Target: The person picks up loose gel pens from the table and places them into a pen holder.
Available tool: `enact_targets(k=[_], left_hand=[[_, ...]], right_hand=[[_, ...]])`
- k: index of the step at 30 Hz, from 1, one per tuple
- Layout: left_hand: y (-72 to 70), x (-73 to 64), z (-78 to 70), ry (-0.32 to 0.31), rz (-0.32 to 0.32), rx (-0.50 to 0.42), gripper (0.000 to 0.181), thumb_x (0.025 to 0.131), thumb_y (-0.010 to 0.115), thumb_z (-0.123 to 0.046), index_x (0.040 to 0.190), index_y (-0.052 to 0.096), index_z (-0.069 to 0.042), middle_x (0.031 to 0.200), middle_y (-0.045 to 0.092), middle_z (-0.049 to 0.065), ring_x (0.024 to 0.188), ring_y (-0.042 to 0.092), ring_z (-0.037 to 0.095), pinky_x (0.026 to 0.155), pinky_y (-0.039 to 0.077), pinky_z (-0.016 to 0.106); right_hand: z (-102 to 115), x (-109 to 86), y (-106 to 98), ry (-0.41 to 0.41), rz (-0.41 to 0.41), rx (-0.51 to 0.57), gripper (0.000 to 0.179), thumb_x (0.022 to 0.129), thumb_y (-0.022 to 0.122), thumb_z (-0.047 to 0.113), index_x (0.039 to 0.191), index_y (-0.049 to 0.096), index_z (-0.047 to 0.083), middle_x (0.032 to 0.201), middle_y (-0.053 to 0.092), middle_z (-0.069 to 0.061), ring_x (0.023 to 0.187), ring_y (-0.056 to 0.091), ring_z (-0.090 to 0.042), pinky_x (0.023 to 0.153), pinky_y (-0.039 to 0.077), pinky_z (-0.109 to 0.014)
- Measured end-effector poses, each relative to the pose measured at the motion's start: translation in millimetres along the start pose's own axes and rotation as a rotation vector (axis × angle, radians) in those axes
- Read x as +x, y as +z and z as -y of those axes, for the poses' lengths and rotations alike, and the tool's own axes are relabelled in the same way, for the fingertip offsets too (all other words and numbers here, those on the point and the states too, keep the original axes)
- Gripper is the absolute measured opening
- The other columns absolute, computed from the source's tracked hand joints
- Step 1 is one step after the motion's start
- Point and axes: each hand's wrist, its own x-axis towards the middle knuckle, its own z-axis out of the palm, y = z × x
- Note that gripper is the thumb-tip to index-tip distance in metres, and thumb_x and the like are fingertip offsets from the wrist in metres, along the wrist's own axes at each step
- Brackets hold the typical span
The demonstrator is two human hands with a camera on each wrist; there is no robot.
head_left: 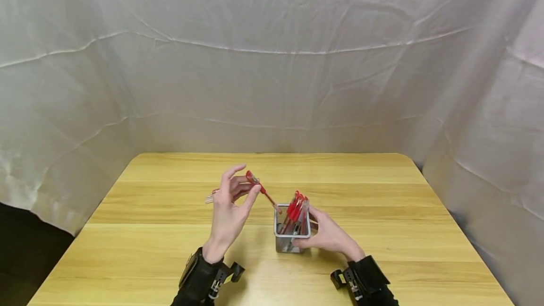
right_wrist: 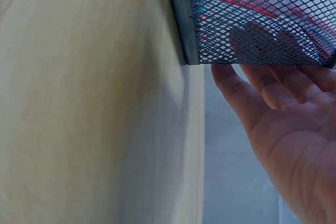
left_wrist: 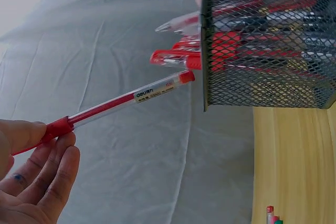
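Observation:
My left hand (head_left: 227,214) pinches a red pen (left_wrist: 113,106) by its red-capped end, between thumb and fingers. The clear barrel carries a white label and slants down to the right. Its red-plugged end lies close to the rim of a dark metal mesh pen holder (left_wrist: 226,90) in the left wrist view. Inside the holder stand several pens (head_left: 295,209), mostly with red caps, leaning together. My right hand (head_left: 329,235) grips the holder from its right side, thumb at the near face; in the right wrist view its fingers (right_wrist: 239,90) lie along the mesh.
Behind my left hand, partly hidden by it, a few more pens (head_left: 209,199) lie on the wooden table (head_left: 148,240). Their ends also show low in the left wrist view. Grey cloth (head_left: 272,84) hangs around the table's back and sides.

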Motion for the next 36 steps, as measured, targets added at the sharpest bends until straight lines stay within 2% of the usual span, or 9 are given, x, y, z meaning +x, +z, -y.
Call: enact_targets(k=[4, 8, 14, 16, 19, 23, 27, 30, 36], left_hand=[[10.3, 4.9, 1.2, 0.046, 0.074, 0.047, 0.048, 0.090, 0.070, 0.002, 0.134, 0.051, -0.004, 0.099, 0.071, 0.012, 0.085, 0.073, 0.021, 0.080, 0.062, 0.026], [17.3, 8.0, 3.0, 0.051, 0.165, 0.096, 0.044, 0.091, 0.069, 0.001, 0.132, 0.054, -0.004, 0.099, 0.070, 0.012, 0.085, 0.073, 0.020, 0.080, 0.063, 0.028], [18.8, 6.2, 6.8, -0.041, 0.331, 0.196, 0.047, 0.094, 0.070, -0.007, 0.138, 0.055, -0.007, 0.106, 0.073, 0.010, 0.092, 0.073, 0.022, 0.083, 0.063, 0.032], [16.6, 3.0, 10.5, -0.089, 0.359, 0.218, 0.050, 0.095, 0.069, -0.012, 0.142, 0.053, -0.010, 0.111, 0.073, 0.011, 0.098, 0.072, 0.024, 0.085, 0.062, 0.035], [11.8, -2.6, 19.6, -0.163, 0.334, 0.198, 0.050, 0.097, 0.067, -0.017, 0.145, 0.052, -0.012, 0.115, 0.071, 0.013, 0.102, 0.071, 0.026, 0.086, 0.062, 0.037], [2.0, -9.8, 36.6, -0.262, 0.247, 0.072, 0.042, 0.101, 0.061, -0.015, 0.141, 0.054, -0.008, 0.114, 0.068, 0.017, 0.107, 0.068, 0.028, 0.093, 0.060, 0.038], [-10.6, -16.3, 53.6, -0.372, 0.202, -0.013, 0.040, 0.101, 0.060, -0.012, 0.139, 0.054, -0.004, 0.116, 0.066, 0.020, 0.114, 0.063, 0.034, 0.105, 0.053, 0.046], [-20.0, -20.8, 65.9, -0.439, 0.193, -0.008, 0.041, 0.101, 0.060, -0.013, 0.140, 0.054, -0.002, 0.121, 0.065, 0.022, 0.121, 0.059, 0.037, 0.112, 0.045, 0.052], [-35.5, -22.1, 85.7, -0.503, 0.151, 0.067, 0.040, 0.099, 0.061, -0.009, 0.136, 0.055, 0.001, 0.128, 0.062, 0.029, 0.126, 0.054, 0.044, 0.113, 0.040, 0.060]], right_hand=[[0.8, -0.1, -0.7, 0.009, -0.008, 0.009, 0.091, 0.078, 0.086, 0.026, 0.152, 0.038, 0.003, 0.141, 0.058, -0.020, 0.133, 0.053, -0.043, 0.112, 0.044, -0.059], [1.4, 0.3, -0.7, 0.013, -0.007, 0.029, 0.091, 0.077, 0.087, 0.025, 0.152, 0.038, 0.004, 0.140, 0.058, -0.017, 0.133, 0.055, -0.040, 0.112, 0.044, -0.056], [0.5, 1.7, 1.1, -0.010, -0.008, 0.024, 0.092, 0.077, 0.087, 0.026, 0.152, 0.038, 0.003, 0.140, 0.059, -0.018, 0.131, 0.056, -0.040, 0.111, 0.045, -0.057], [0.1, 2.3, 1.6, -0.021, -0.008, 0.006, 0.092, 0.077, 0.086, 0.027, 0.152, 0.038, 0.002, 0.140, 0.059, -0.019, 0.131, 0.055, -0.042, 0.111, 0.045, -0.059], [0.1, 3.1, 2.2, -0.023, -0.011, -0.023, 0.094, 0.077, 0.087, 0.028, 0.152, 0.038, 0.002, 0.141, 0.058, -0.020, 0.132, 0.054, -0.043, 0.110, 0.045, -0.060], [0.4, 3.3, 2.2, -0.007, -0.010, -0.013, 0.094, 0.076, 0.087, 0.028, 0.152, 0.038, 0.002, 0.141, 0.058, -0.020, 0.133, 0.053, -0.044, 0.111, 0.044, -0.060], [0.8, 1.8, 1.2, 0.001, 0.001, 0.007, 0.095, 0.076, 0.087, 0.025, 0.152, 0.036, 0.001, 0.141, 0.056, -0.022, 0.134, 0.052, -0.045, 0.112, 0.043, -0.060], [0.9, 0.6, 0.4, 0.008, 0.004, 0.002, 0.094, 0.077, 0.086, 0.026, 0.152, 0.036, 0.000, 0.142, 0.055, -0.023, 0.135, 0.050, -0.046, 0.112, 0.043, -0.061], [0.5, -0.9, -2.0, 0.015, -0.009, -0.034, 0.095, 0.077, 0.086, 0.028, 0.152, 0.036, 0.000, 0.140, 0.057, -0.022, 0.134, 0.051, -0.046, 0.110, 0.044, -0.062]])
